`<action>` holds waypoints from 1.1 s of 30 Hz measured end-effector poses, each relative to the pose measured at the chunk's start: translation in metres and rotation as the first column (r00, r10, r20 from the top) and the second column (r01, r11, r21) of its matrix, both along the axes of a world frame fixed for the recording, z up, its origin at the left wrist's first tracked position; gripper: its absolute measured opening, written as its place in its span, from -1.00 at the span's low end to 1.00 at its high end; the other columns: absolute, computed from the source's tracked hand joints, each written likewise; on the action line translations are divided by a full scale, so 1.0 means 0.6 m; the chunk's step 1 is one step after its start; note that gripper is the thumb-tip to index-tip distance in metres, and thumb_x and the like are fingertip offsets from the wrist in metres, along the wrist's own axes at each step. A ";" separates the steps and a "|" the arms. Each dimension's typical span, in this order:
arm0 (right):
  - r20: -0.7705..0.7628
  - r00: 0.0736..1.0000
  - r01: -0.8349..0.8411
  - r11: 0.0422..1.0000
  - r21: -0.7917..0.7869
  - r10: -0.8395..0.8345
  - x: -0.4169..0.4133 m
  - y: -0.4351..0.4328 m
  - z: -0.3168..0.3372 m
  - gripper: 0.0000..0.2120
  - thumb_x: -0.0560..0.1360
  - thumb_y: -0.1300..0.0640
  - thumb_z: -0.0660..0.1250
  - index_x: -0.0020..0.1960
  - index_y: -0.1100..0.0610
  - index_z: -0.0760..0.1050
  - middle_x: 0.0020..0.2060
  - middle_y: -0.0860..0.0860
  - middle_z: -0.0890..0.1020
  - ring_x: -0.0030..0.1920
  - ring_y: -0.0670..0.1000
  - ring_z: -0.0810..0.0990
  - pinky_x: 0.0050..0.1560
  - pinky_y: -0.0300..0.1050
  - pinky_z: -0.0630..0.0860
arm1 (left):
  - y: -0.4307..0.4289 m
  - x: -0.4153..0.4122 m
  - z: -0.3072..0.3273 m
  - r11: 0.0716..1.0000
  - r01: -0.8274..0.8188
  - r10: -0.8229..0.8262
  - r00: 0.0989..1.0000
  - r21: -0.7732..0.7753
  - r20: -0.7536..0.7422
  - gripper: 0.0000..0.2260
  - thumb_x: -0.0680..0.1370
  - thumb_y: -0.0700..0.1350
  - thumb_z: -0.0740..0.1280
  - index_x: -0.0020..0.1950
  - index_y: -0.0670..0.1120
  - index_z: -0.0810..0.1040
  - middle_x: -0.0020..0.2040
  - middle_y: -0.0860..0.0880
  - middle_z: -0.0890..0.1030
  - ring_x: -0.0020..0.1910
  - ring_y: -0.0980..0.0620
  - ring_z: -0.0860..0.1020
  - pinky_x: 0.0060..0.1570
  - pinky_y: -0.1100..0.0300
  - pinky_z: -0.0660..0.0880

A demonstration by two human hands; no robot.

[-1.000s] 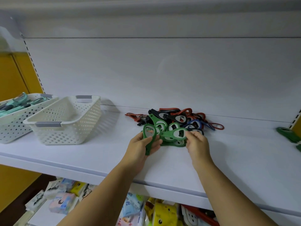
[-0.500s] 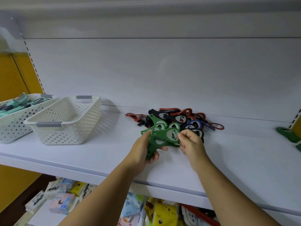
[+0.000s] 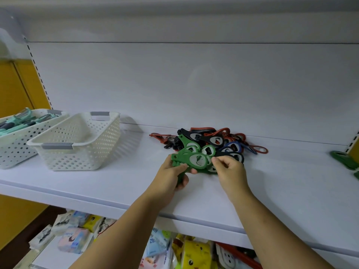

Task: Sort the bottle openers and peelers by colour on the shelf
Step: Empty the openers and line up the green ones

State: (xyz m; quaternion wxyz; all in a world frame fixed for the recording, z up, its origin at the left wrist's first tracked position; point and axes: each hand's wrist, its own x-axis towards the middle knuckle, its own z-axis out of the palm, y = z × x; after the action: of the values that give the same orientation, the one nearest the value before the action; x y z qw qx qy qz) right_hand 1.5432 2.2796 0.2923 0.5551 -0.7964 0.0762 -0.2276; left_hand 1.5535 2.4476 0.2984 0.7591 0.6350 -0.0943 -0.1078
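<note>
Two hands (image 3: 169, 177) (image 3: 230, 171) pinching green openers (image 3: 187, 159), white shelf (image 3: 281, 191), two baskets (image 3: 77, 152) (image 3: 15, 150), yellow wall (image 3: 11, 88).

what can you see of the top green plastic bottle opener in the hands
The green plastic bottle opener is flat and teardrop-shaped, with a metal-lined oval opening at its wide end and a small hole at its narrow tip. It lies face up atop other green openers that the left hand grips; the right hand pinches its wide end.

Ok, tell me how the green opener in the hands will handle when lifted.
The green opener looks like flat moulded plastic, so probably stiff and light. Flat, it shouldn't roll. The left hand grips several stacked; smooth faces might slide apart.
</note>
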 end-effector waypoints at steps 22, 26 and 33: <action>-0.008 0.981 -0.192 0.980 0.052 0.193 0.005 0.002 -0.010 -0.76 0.56 0.21 0.28 0.19 0.07 0.58 -0.04 -0.06 0.65 -0.02 -0.13 0.61 0.03 -0.22 0.53 | -0.011 -0.013 0.013 0.977 0.128 -0.140 0.989 0.173 0.055 -0.79 0.56 -0.08 0.32 0.18 -0.06 0.46 -0.19 -0.15 0.65 -0.48 0.07 0.33 -0.52 0.28 0.24; 0.008 0.978 -0.205 0.961 0.184 0.207 0.003 -0.003 -0.005 -0.77 0.54 0.21 0.31 0.13 -0.02 0.59 -0.35 -0.07 0.56 -0.43 -0.18 0.47 -0.38 -0.29 0.42 | -0.017 -0.021 0.014 0.950 0.155 -0.185 0.979 0.271 0.090 -0.76 0.56 -0.24 0.32 0.20 -0.06 0.45 -0.19 -0.09 0.65 -0.48 0.09 0.39 -0.51 0.30 0.36; -0.043 0.993 0.108 0.994 -0.008 -0.109 0.008 -0.006 -0.007 -0.94 0.52 0.18 0.33 -0.07 0.08 0.58 -0.27 -0.06 0.59 -0.22 -0.03 0.56 -0.25 -0.21 0.45 | -0.008 -0.012 0.013 0.987 0.107 -0.110 0.994 0.119 0.023 -0.77 0.63 -0.26 0.13 0.24 -0.04 0.42 -0.16 -0.13 0.64 -0.37 -0.05 0.57 -0.41 0.18 0.46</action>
State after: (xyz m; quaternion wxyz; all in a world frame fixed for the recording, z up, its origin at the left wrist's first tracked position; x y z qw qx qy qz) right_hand 1.5482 2.2758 0.2881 0.5380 -0.7973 0.1307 -0.2405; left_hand 1.5463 2.4428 0.3059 0.7120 0.6740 -0.1335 -0.1449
